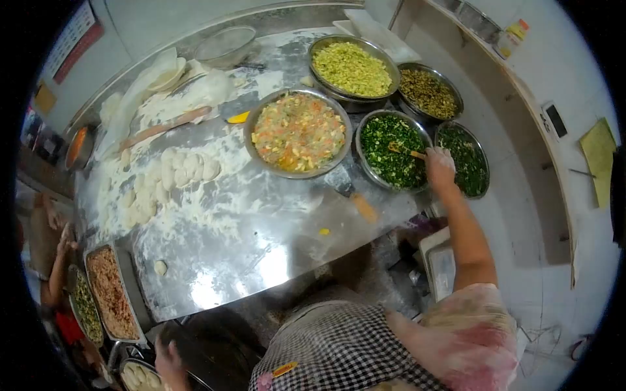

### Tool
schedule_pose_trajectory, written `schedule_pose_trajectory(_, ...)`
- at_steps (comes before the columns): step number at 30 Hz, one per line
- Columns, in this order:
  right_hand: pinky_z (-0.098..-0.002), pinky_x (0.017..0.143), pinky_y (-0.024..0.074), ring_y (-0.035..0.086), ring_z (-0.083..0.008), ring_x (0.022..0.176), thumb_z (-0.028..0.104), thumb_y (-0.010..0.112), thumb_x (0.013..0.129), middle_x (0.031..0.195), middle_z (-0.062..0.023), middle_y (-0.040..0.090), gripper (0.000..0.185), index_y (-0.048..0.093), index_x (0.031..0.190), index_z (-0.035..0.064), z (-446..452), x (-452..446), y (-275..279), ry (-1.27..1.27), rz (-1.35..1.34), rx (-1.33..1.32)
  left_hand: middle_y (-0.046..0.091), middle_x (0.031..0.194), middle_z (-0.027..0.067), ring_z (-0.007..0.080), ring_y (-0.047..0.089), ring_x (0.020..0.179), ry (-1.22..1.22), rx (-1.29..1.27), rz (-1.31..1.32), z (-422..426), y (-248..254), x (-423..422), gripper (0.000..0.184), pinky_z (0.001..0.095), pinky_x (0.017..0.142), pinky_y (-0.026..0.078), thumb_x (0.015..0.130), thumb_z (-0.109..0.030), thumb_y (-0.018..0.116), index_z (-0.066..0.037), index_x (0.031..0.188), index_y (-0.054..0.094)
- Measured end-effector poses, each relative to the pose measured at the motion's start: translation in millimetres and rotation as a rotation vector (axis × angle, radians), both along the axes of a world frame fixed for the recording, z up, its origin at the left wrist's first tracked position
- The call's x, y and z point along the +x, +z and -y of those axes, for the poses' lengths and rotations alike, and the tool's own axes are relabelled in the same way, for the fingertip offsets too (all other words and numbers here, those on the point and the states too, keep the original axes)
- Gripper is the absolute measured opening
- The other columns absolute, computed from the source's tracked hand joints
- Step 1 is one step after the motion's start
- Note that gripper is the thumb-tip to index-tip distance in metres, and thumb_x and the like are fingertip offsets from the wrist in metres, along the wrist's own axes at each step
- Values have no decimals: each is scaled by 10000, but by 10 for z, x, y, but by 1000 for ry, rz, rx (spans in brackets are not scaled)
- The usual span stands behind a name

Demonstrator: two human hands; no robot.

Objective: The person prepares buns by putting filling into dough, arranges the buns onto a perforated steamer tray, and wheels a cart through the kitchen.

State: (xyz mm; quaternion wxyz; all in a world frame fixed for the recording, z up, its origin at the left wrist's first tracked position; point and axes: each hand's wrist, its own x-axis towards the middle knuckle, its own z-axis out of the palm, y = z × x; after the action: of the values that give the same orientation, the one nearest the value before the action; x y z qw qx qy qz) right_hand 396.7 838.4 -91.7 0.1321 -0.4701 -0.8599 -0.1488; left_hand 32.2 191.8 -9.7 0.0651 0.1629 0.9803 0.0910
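My right hand (440, 164), dusted with flour, is closed round the handle of a wooden spoon (409, 151). The spoon's head rests in a metal bowl of chopped dark greens (388, 156). A second bowl of chopped greens (471, 166) sits just right of that hand. At the lower left, my left hand (169, 362) is held low beside the table, smeared by motion, so its fingers cannot be made out. Nearest to it is a round pan with pale dough pieces (139, 376), partly cut off by the picture's edge.
Bowls of carrot-and-egg mix (300, 133), yellow-green filling (352, 68) and brown filling (427, 93) crowd the back. Dough pieces (173, 176), a rolling pin (166, 127) and a scraper (363, 207) lie on the metal table (241, 260). Left: a meat tray (114, 290) and another person's arm (57, 264).
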Motion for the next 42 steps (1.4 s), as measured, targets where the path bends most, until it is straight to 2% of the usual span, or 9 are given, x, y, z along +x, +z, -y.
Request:
schedule_pose_trajectory(5, -425, 742, 451, 578, -314, 791, 101, 557, 766, 805, -109, 596, 53, 565, 811, 75, -543, 458, -203, 296, 145, 54, 632, 980, 145, 303, 610, 840, -286, -25, 227, -1706, -452, 582, 431, 386, 730, 479, 808, -282, 598, -43, 1162, 538)
schedule_pose_trajectory(9, -416, 725, 480, 589, -331, 874, 25, 520, 817, 942, -175, 602, 294, 537, 1109, 39, -260, 255, 315, 62, 190, -434, 602, 1021, 116, 258, 570, 904, -893, 336, 119, -2391, -1047, 806, 417, 382, 786, 466, 837, -273, 583, -88, 1204, 515)
schedule_pose_trajectory(14, -413, 667, 465, 587, -347, 785, 34, 479, 794, 920, -181, 583, 444, 501, 1234, 79, 609, 311, 228, 147, 366, -362, 568, 948, 168, 292, 528, 865, -589, 408, 260, -2703, -1108, 236, 414, 396, 805, 427, 845, -182, 559, -59, 1232, 477)
schedule_pose_trajectory(17, -376, 749, 455, 588, -320, 888, 11, 469, 812, 1002, -202, 576, 426, 502, 1233, 65, 859, 761, 23, -72, 82, -558, 515, 1114, 223, 359, 503, 1007, -625, 525, -170, -3080, -1158, -446, 426, 414, 861, 420, 794, -150, 549, -75, 1208, 486)
schedule_pose_trajectory(19, -355, 782, 441, 591, -278, 913, 19, 455, 846, 981, -204, 583, 385, 508, 1227, 49, 1224, 538, 791, -170, 443, -489, 470, 1202, 226, 381, 461, 1078, -743, 363, -248, -3480, -1056, -859, 424, 438, 928, 369, 765, -130, 532, -94, 1186, 499)
schedule_pose_trajectory(22, -314, 626, 419, 548, -189, 705, 79, 433, 894, 774, -120, 563, 255, 534, 1121, 27, 1144, 526, 857, -119, -42, -658, 418, 1287, 213, 378, 385, 1194, -905, 133, -325, -3959, -1261, -1400, 405, 470, 1001, 270, 755, -137, 532, -100, 1157, 506)
schedule_pose_trajectory(27, -211, 330, 278, 381, -73, 407, 99, 479, 857, 604, -16, 526, 131, 544, 926, 7, 919, 66, 458, -245, -1442, -1297, 545, 1024, 138, 325, 524, 947, -942, -49, -121, -4153, -1105, -1667, 299, 405, 817, 424, 697, -104, 593, -57, 989, 549)
schedule_pose_trajectory(32, -185, 301, 282, 389, -71, 350, 127, 505, 845, 530, -8, 495, 106, 547, 842, 29, 1585, 232, 414, -589, -1459, -1403, 561, 968, 152, 322, 547, 875, -794, 731, 199, -3541, -678, -1321, 359, 380, 808, 445, 660, -76, 637, -35, 1001, 532)
schedule_pose_trajectory(42, -176, 349, 314, 415, -49, 414, 265, 520, 900, 627, -25, 547, 274, 539, 977, 3, 1608, -372, 554, -207, -1423, -1468, 507, 1213, 168, 341, 429, 1170, -618, 730, 251, -2634, -1422, -666, 295, 423, 1014, 309, 860, -186, 530, -36, 1115, 532)
